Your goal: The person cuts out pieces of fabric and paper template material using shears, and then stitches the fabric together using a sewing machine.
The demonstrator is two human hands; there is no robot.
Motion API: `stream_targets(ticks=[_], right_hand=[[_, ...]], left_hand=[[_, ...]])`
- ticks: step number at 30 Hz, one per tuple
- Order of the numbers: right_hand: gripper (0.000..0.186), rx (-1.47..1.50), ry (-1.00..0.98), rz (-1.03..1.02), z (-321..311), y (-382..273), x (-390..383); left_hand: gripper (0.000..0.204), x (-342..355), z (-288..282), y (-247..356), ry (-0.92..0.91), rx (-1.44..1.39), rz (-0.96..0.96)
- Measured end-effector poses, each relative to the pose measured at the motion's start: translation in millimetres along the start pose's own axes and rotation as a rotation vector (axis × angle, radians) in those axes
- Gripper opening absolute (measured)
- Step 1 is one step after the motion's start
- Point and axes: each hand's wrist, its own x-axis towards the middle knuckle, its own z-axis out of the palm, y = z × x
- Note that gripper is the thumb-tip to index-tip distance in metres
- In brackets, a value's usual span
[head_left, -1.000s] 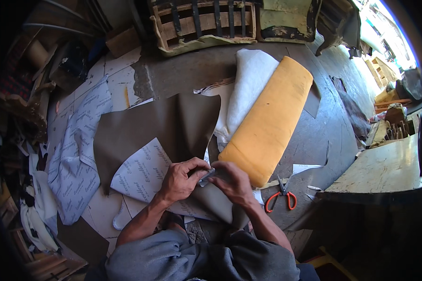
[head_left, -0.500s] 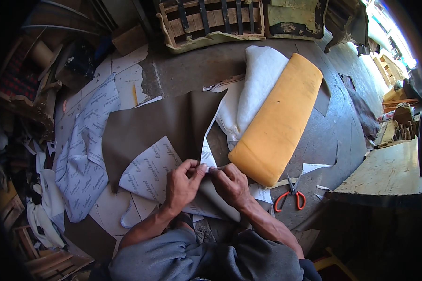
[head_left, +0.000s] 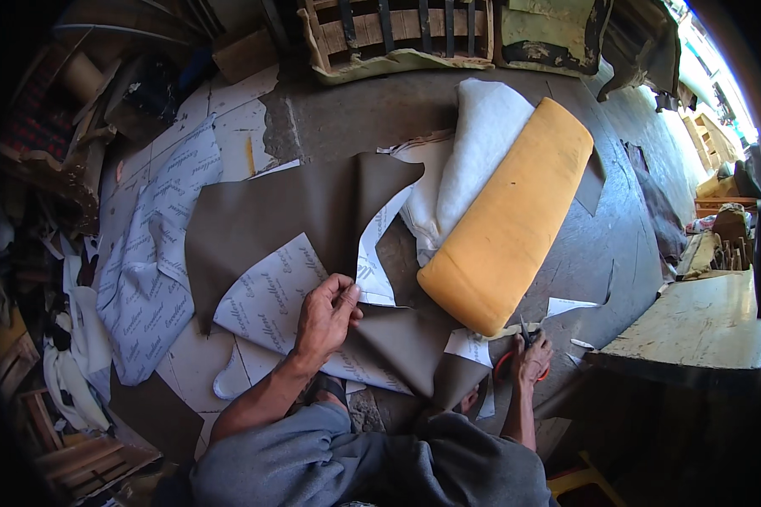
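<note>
My left hand [head_left: 323, 317] pinches the edge of a brown leatherette sheet [head_left: 266, 203] with a white printed backing. The sheet is spread over the floor in front of me, partly folded so its backing shows. Off to the right, my right hand [head_left: 532, 358] closes on orange-handled scissors [head_left: 502, 367] lying on the floor, their blades pointing away from me. Between the hands, another part of the brown sheet drapes toward my knees. A yellow-orange foam cushion [head_left: 511, 215] lies beyond, next to folded white batting [head_left: 482, 127].
Another printed-backed piece [head_left: 157, 262] lies crumpled at the left. Chair frames [head_left: 406, 38] stand at the far side. A pale board [head_left: 689, 325] juts in at the right, and wood scraps [head_left: 85, 439] are piled at lower left.
My right hand has let go of the sheet's edge and moved right onto the scissors. The left hand keeps its pinch, and the sheet's near part has dropped flatter.
</note>
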Motion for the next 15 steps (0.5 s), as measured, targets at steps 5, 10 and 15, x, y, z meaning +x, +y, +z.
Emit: stream_targets(ticks=[5,10,15], right_hand=[[0.035,0.061,-0.057,0.053,-10.0,12.3,13.2],[0.024,0.435,0.123,0.040,-88.7,-51.5,-5.6],[0.024,1.007,-0.550,-0.405,-146.2,-185.4,-46.3]], left_hand=[[0.016,-1.8,4.1,-2.3,0.009,0.007,0.006],[0.012,-3.5,3.4,-4.0,-0.016,0.005,0.020],[0.011,2.2,10.7,-4.7,-0.076,-0.131,0.001]])
